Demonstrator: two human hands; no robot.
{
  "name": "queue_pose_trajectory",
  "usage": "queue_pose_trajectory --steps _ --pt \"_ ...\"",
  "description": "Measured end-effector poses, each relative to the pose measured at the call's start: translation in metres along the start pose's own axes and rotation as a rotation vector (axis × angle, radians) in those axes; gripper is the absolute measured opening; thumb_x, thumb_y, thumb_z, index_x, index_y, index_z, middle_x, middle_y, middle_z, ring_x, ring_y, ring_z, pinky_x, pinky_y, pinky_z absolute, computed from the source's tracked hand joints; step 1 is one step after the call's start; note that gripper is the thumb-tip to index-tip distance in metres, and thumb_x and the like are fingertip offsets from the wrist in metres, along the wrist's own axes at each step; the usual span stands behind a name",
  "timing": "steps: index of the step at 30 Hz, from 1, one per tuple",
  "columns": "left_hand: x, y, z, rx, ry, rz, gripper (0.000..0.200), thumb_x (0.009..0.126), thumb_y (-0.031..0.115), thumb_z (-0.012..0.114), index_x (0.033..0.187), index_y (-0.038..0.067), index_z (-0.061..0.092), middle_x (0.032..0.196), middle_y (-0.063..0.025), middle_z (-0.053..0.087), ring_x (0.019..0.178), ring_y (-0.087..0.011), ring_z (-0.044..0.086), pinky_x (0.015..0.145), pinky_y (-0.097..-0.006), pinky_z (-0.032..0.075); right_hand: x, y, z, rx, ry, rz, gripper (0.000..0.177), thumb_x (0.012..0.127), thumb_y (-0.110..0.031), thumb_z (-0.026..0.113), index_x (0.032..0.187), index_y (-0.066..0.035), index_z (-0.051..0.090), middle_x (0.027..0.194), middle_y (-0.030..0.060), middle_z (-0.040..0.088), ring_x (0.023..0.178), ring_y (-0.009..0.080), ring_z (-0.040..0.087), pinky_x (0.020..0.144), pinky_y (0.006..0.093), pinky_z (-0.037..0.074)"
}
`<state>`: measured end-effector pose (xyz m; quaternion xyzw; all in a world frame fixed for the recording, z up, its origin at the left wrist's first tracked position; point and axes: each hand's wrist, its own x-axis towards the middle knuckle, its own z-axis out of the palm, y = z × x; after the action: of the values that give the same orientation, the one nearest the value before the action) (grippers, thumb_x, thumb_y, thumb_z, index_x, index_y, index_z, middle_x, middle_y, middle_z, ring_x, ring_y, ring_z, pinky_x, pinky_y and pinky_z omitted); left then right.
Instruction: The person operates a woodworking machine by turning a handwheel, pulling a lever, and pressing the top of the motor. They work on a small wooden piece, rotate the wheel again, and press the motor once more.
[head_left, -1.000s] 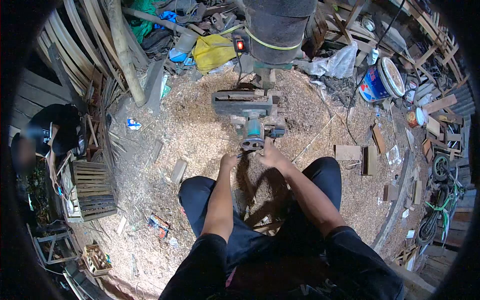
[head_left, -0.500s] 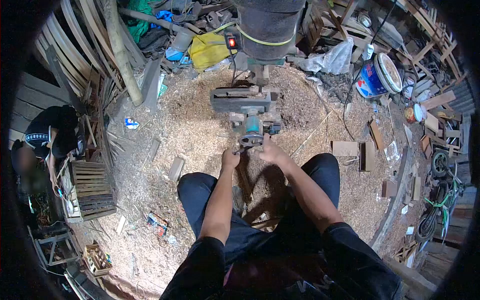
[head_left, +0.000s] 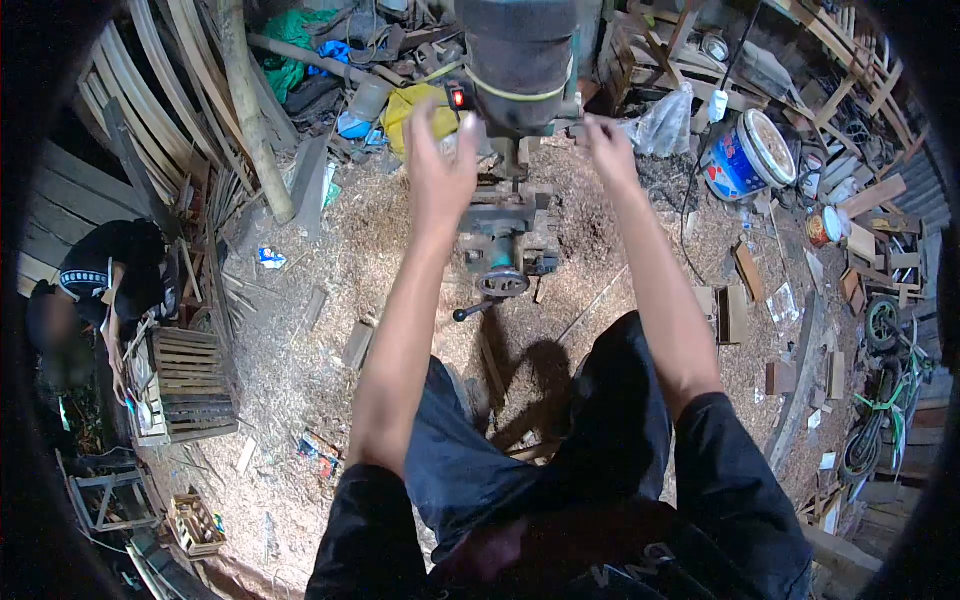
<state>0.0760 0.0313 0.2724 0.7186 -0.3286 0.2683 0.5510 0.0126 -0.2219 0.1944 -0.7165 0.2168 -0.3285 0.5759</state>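
A dark drill-like machine with a yellow band stands at the top centre, a lit red switch on its left. My left hand is raised just below the switch, fingers spread, nothing seen in it. My right hand is up beside the machine's right side, fingers bent near a small handle end; whether it touches it is unclear. Below the hands sits the vise-like clamp with its handwheel and a black-knobbed crank, touched by neither hand.
Wood shavings cover the ground. Another person crouches at the left beside a slatted wooden crate. A blue-and-white bucket lies tilted at the upper right. A bicycle is at the far right.
Both hands have left the handwheel and moved up, the left towards the switch, the right to the machine's right side. The left fingers have spread. The crank knob now shows.
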Motion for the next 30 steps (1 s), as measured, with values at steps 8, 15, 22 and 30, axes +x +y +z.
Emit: queue_pose_trajectory --steps 8,15,22,30 --pt "0.107 0.047 0.055 0.106 0.109 0.469 0.049 0.082 0.026 0.072 0.122 0.006 0.052 0.133 -0.0191 0.047 0.132 -0.0425 0.036 0.112 -0.0503 0.029 0.143 -0.062 0.029 0.105 0.025 -0.041 0.078 0.094 -0.059 0.052 0.135 0.008 0.043 0.119 0.0222 0.061 0.110 0.0290 0.058 0.096 0.0362 0.042" --pt "0.110 0.053 0.060 0.111 0.130 0.458 0.047 0.084 0.026 0.068 0.122 0.005 0.050 0.129 -0.0212 0.046 0.129 -0.0433 0.037 0.112 -0.0529 0.027 0.254 -0.112 0.038 0.067 -0.065 0.063 0.096 0.088 -0.077 0.037 0.123 0.012 0.054 0.130 0.0285 0.050 0.125 0.0374 0.045 0.104 0.0438 0.034" --pt "0.100 0.046 0.057 0.181 0.103 0.447 0.048 0.085 0.028 0.069 0.123 0.007 0.049 0.129 -0.0188 0.046 0.129 -0.0410 0.037 0.112 -0.0519 0.027 0.216 -0.222 0.024 0.196 0.096 0.002 0.070 0.091 -0.070 0.038 0.092 -0.004 0.058 0.086 0.0131 0.054 0.080 0.0249 0.050 0.071 0.0360 0.039" --pt "0.087 0.043 0.055 0.171 0.068 0.400 0.051 0.085 0.029 0.069 0.127 0.007 0.048 0.134 -0.0200 0.044 0.132 -0.0445 0.035 0.111 -0.0529 0.028 0.105 -0.216 -0.006 0.608 -0.125 -0.055 0.059 0.093 -0.065 0.042 0.073 -0.012 0.061 0.059 0.0042 0.056 0.053 0.0168 0.053 0.051 0.0318 0.042"
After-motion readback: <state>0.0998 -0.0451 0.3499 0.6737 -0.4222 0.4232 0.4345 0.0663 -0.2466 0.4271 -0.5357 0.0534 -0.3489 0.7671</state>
